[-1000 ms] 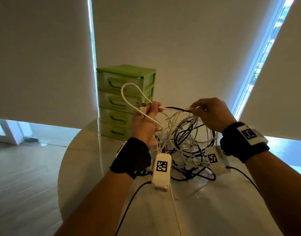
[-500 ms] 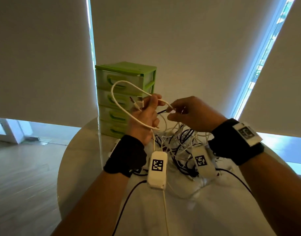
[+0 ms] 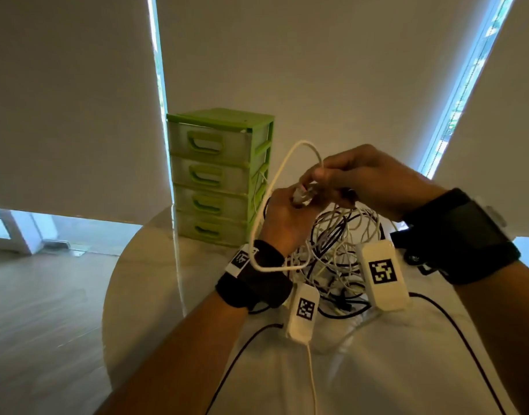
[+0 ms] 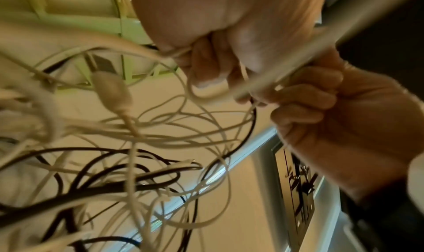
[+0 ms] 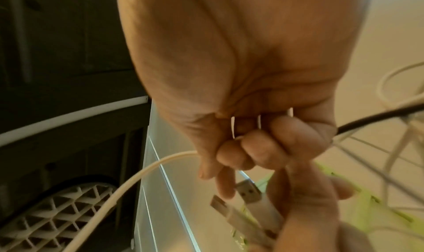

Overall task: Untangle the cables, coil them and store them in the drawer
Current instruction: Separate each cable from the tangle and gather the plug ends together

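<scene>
A tangle of white and black cables (image 3: 336, 245) hangs from both hands above the round table (image 3: 155, 265). My left hand (image 3: 297, 203) grips two white USB plugs (image 5: 249, 192) and the strands below them. My right hand (image 3: 320, 175) sits just above it, fingers curled round a thick white cable (image 5: 158, 162). That cable makes one big loop (image 3: 279, 172) that arcs up, then drops past my left wrist. In the left wrist view the tangle (image 4: 137, 147) dangles under both hands. The green drawer unit (image 3: 218, 175) stands behind, all its drawers closed.
The drawer unit stands at the table's far left edge, against pale window blinds (image 3: 71, 100). Wrist camera boxes (image 3: 383, 277) and their black leads (image 3: 455, 333) hang below my forearms. A wooden floor (image 3: 41, 310) lies to the left.
My right hand moved left and now meets my left hand. The white loop has grown and swung down over my left wrist. The tangle hangs closer under the hands.
</scene>
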The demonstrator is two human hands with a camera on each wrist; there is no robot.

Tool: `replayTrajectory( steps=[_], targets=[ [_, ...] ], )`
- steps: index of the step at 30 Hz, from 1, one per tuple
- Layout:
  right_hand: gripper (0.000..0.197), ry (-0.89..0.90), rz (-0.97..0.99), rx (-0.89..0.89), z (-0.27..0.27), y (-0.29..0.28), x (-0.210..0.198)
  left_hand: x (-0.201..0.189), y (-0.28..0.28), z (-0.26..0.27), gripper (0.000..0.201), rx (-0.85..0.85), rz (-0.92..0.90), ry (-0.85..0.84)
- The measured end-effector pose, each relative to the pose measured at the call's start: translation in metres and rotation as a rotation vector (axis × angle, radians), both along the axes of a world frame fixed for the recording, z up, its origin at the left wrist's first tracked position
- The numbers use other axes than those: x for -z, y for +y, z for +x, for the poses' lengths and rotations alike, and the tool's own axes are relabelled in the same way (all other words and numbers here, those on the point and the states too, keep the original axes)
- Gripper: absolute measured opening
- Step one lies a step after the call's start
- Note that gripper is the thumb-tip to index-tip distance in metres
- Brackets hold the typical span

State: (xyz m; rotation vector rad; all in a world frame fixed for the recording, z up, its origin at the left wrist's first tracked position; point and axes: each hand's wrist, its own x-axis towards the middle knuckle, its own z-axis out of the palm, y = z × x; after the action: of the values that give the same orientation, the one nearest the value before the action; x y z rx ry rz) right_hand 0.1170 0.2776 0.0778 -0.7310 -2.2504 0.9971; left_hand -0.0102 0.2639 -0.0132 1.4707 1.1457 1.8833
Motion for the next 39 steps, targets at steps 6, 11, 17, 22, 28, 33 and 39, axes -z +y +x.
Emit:
replayTrajectory(
  steps=[6, 11, 17, 22, 28, 33, 39],
  targets=[
    [0.023, -0.407, 0.351, 0.256, 0.005, 0.027, 0.028, -0.011, -0.005, -0.012, 0.013, -0.066, -0.114, -0.287],
    [0.019, -0.469, 0.318, 0.493, 0.026, 0.067, 0.051, -0.01, -0.001, -0.028, 0.021, -0.098, -0.014, -0.437],
    [0.037, -0.419, 0.246, 0.74, 0.06, 0.084, 0.055, -0.017, -0.003, -0.047, 0.018, -0.058, 0.064, -0.623],
    [0.042, -0.318, 0.431, 0.388, 0.021, 0.041, 0.05, -0.012, -0.002, -0.031, 0.015, -0.009, 0.06, -0.479],
    [0.02, -0.124, 0.341, 0.272, 0.006, 0.023, 0.028, -0.007, -0.003, -0.029, 0.015, -0.041, 0.01, -0.286],
    [0.022, -0.003, 0.229, 0.065, -0.002, 0.005, 0.009, -0.004, -0.006, -0.017, 0.016, 0.082, -0.054, -0.027],
    [0.026, -0.139, 0.285, 0.116, 0.0, 0.016, 0.019, -0.003, -0.006, -0.018, 0.02, 0.013, -0.077, 0.013]
  ],
)
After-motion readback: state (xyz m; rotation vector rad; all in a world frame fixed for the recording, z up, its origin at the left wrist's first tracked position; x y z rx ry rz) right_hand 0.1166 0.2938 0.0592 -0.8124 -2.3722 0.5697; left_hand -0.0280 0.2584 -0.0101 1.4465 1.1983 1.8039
